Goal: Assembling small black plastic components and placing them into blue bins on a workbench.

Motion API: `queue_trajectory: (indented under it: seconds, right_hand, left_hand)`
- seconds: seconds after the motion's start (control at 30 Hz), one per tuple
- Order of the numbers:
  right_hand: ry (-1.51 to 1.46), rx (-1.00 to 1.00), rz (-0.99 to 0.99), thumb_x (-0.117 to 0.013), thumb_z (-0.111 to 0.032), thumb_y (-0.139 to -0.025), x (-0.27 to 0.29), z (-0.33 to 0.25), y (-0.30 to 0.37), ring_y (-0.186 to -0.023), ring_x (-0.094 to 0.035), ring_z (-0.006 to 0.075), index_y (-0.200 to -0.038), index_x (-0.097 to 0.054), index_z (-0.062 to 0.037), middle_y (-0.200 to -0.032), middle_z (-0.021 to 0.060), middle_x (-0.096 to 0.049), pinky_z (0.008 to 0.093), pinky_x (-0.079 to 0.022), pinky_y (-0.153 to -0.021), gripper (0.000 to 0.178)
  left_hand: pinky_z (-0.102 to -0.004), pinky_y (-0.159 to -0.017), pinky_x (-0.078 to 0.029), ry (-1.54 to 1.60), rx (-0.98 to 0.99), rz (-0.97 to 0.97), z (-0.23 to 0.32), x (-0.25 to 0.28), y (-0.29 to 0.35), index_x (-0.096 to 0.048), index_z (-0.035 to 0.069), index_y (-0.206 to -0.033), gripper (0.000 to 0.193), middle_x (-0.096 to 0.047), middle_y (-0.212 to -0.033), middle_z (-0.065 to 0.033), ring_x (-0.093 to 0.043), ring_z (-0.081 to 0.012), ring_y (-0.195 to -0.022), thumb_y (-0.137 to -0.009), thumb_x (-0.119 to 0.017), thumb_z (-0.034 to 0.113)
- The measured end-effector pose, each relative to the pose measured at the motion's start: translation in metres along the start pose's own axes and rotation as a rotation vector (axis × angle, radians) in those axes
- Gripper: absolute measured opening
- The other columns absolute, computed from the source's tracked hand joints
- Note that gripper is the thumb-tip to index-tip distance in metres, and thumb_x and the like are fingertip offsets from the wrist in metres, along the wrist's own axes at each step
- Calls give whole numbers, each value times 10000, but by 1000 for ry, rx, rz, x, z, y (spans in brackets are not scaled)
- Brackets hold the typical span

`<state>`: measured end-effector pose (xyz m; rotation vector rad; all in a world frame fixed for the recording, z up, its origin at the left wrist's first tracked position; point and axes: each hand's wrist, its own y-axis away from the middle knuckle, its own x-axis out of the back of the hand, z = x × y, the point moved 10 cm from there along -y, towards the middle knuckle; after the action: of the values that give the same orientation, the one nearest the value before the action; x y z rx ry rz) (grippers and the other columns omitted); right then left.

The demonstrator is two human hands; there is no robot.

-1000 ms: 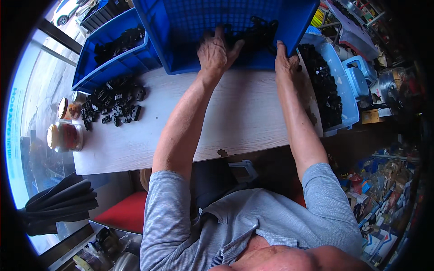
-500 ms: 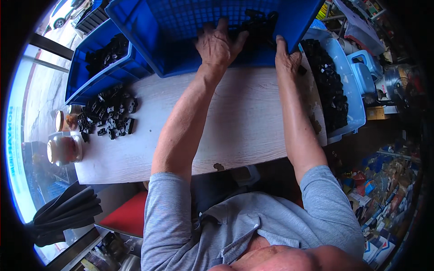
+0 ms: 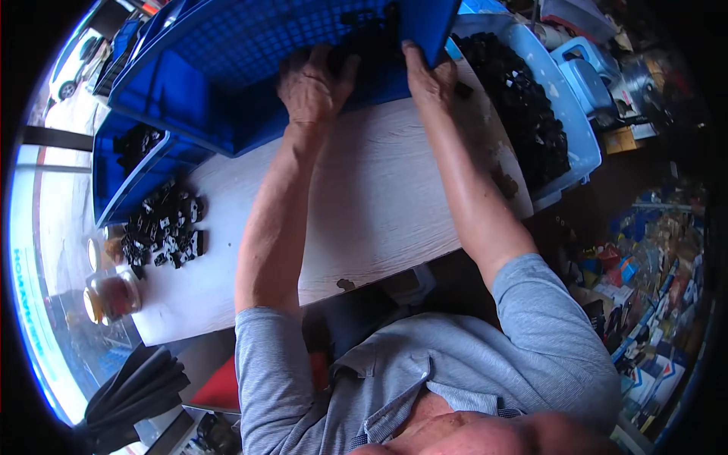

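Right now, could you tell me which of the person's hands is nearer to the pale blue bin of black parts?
Right. The right hand grips the blue crate's near corner, just beside the pale blue bin. The left hand lies inside the crate, farther away.

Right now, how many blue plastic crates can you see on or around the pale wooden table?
3: a big dark blue plastic crate under both hands, a smaller dark blue crate at left, a light blue tub at right. Others may be hidden.
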<state>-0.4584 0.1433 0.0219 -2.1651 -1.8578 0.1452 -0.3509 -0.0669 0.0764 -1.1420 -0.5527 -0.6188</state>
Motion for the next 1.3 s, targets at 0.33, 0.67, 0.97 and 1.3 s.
queue_trajectory:
  seconds: [0.33, 0.67, 0.97, 1.3]
  right_hand:
    - [89, -34, -50, -710, -446, -865, 4, -17, 6, -922, -713, 350, -982, -738, -58, -941, 165, -751, 422, -529, -863, 406]
    - [24, 14, -114, -717, -353, -901, -5, -7, 1, -1051, -693, 254, -1146, -705, -22, -1098, 113, -749, 369, -508, -909, 412]
    - [10, 22, -80, -696, -502, -886, -5, -6, 2, -970, -700, 380, -1028, -725, -40, -988, 196, -741, 442, -516, -877, 484]
    - [38, -27, -105, -701, -513, -876, -2, -11, 4, -943, -704, 387, -1005, -733, -54, -965, 188, -744, 451, -512, -872, 478]
  left_hand:
    - [-465, -821, -540, 85, -94, 17, 28, 23, 20, -737, 117, -1020, 311, -717, -997, -122, -672, -345, -947, -828, -780, 358]
    - [-492, -905, -513, 84, -145, -17, 55, 34, 21, -693, 147, -1182, 450, -639, -1237, -154, -601, -397, -1087, -816, -773, 396]
    - [-568, -918, -520, 35, -86, -224, 72, -21, -17, -645, 268, -1292, 512, -609, -1253, -173, -577, -471, -1122, -819, -737, 441]
    - [-479, -883, -530, 100, -145, -140, 67, 8, 7, -760, 146, -1048, 251, -691, -1094, -134, -637, -355, -1034, -852, -729, 300]
